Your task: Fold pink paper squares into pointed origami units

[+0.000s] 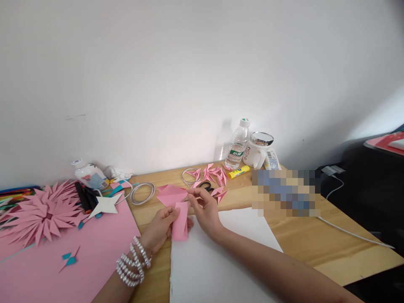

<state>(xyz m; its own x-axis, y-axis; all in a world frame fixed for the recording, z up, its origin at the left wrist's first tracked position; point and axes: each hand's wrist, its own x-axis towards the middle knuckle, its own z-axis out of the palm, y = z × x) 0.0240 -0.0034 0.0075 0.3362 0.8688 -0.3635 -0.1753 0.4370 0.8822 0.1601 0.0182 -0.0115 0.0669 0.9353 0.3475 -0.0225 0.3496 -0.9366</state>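
Pink paper [177, 210] pinched between both hands [186, 216]

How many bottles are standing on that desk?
2. A clear water bottle stands at the back by the wall, beside the white mug. A white-capped bottle stands at the back left, behind the pink paper flower. Clutter may hide others.

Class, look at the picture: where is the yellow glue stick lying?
The glue stick lies at the back of the desk, right of centre, just in front of the water bottle and the mug, right of the pink folded pieces.
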